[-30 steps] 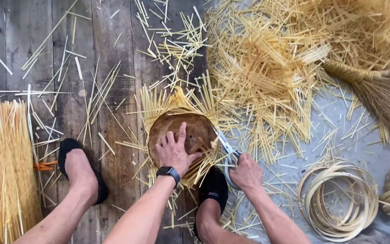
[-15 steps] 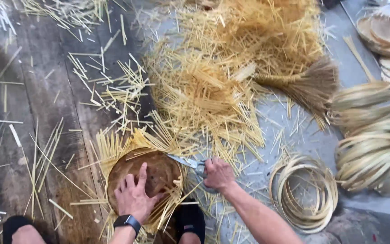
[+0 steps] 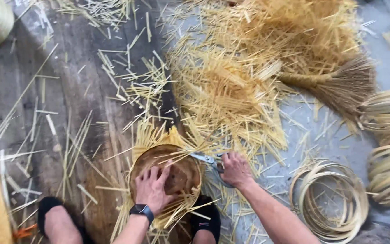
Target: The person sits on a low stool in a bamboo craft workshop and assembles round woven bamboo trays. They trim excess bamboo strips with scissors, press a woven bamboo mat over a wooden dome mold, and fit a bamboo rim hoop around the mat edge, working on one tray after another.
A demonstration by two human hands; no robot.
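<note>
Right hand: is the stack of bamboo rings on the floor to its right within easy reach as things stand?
Probably yes. The rings lie open on the floor beside the right forearm with nothing over them, but the right hand is gripping scissors at the round mold.

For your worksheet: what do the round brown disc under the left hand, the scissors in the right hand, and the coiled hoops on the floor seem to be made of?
Disc: probably wood, brown, smooth, slightly glossy.
Scissors: metal blades, grey and shiny.
Hoops: likely split bamboo or cane, pale, matte thin strips wound in rings.

No pkgs, labels, signs. One screen: small dark smartwatch (image 3: 141,210), left wrist, face blank.
</note>
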